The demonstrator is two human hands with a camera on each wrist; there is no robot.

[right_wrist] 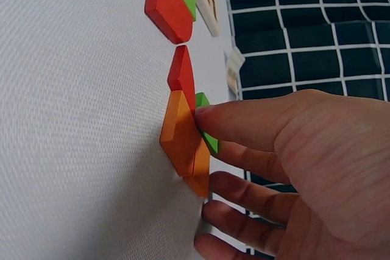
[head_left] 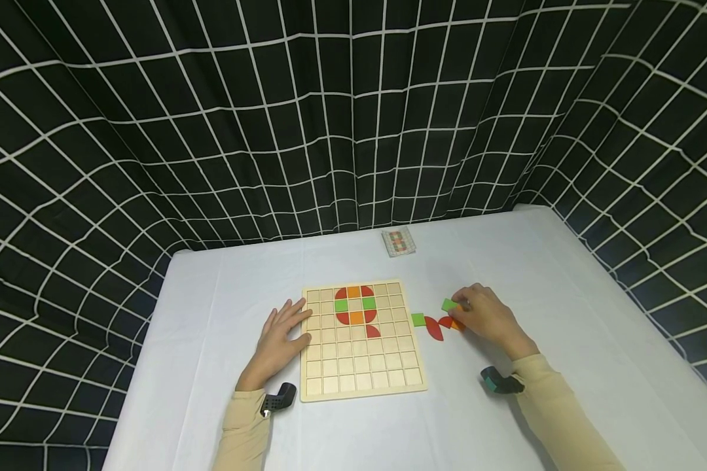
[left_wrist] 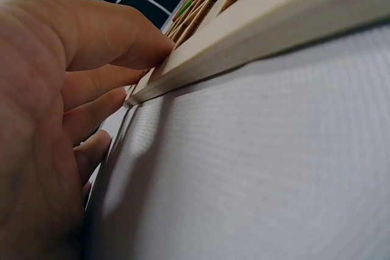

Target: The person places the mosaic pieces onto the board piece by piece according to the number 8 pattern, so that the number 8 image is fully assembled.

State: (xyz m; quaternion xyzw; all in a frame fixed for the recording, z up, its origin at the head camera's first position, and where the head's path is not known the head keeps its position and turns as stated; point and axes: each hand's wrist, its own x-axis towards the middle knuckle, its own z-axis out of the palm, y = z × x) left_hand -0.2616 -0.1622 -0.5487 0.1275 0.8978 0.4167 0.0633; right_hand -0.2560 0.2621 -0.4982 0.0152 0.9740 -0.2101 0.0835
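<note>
My left hand [head_left: 279, 341] rests at the left edge of a wooden grid board [head_left: 362, 365], thumb and fingers spread over its rim. Near the board's top, red quarter-round, orange and green square tiles form a ring, with one more red quarter-round tile [head_left: 374, 331] below it. To the right of the board, my right hand [head_left: 488, 316] pinches a green square tile [right_wrist: 211, 142] between thumb and index finger. Right beside that thumb lie orange tiles [right_wrist: 177, 133] and a red tile [right_wrist: 180, 70]; the other fingers curl loosely behind.
Between the board and my right hand lie another green square tile [head_left: 418, 319] and a leaf-shaped red piece [head_left: 433, 328]. A small stack of printed pattern cards [head_left: 398, 242] sits farther back on the white-covered table [head_left: 224, 288]. Black grid-patterned curtains [head_left: 353, 118] surround the table.
</note>
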